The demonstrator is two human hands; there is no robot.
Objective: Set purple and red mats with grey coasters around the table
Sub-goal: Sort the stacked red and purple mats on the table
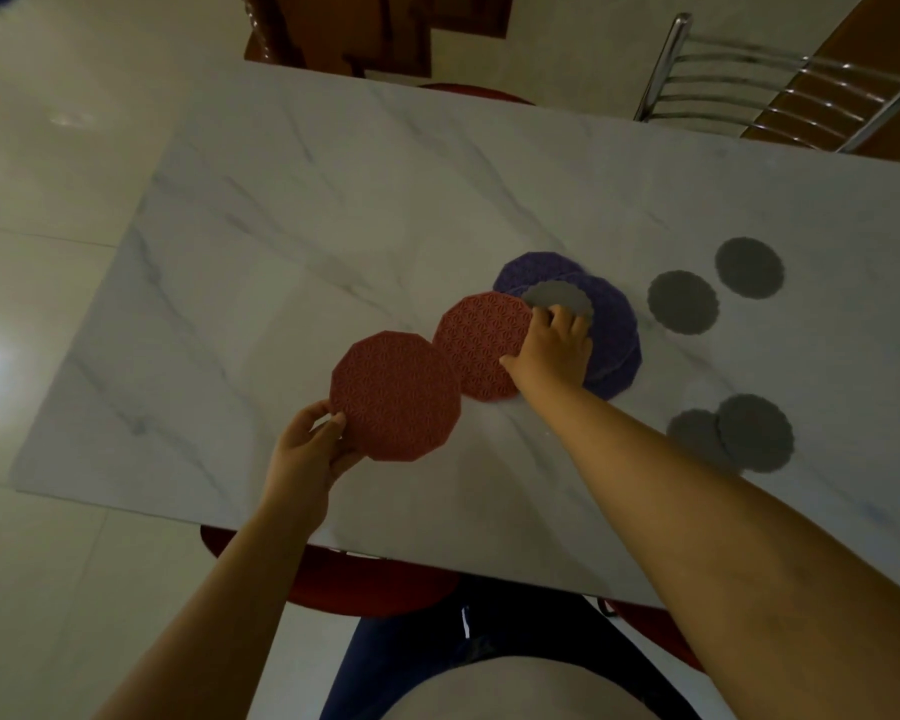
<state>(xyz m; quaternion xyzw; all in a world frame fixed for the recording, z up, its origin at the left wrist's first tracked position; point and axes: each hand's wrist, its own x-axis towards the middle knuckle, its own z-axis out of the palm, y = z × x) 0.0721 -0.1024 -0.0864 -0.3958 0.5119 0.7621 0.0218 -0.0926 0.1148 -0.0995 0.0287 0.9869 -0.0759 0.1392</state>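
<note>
Left hand (307,449) pinches red mat (396,394) at its near-left edge, thumb on top and fingers under. The edge grip keeps the face clear for laying it flat. Can't tell if it's fully off the table (333,226); its far-right edge overlaps the second red mat (481,345), which lies flat. Right hand (552,350) is curled down over the near edge of a coaster (557,298) sitting on the purple mats (611,335), fingertips on it. That looks like a peel-off grip, probably to free the purple ones underneath. At least two purple mats overlap, both just right of the second red mat. Four spare coasters (682,302) sit further right: two apart on the far side, two overlapping on the near side. Everything is bunched centre-right as a supply pile and no place is set yet, so my read is the task is at an early sorting stage. The table is white marble-look with grey veins, smooth and matte, so thin mats probably need an edge lift to pick up. A chrome chair (780,80) stands at the far right corner and a red seat (375,584) is tucked under the near edge. The floor (48,148) is glossy pale tile with glare. Wood furniture (375,28) sits beyond the far end. Lighting is dim.
</note>
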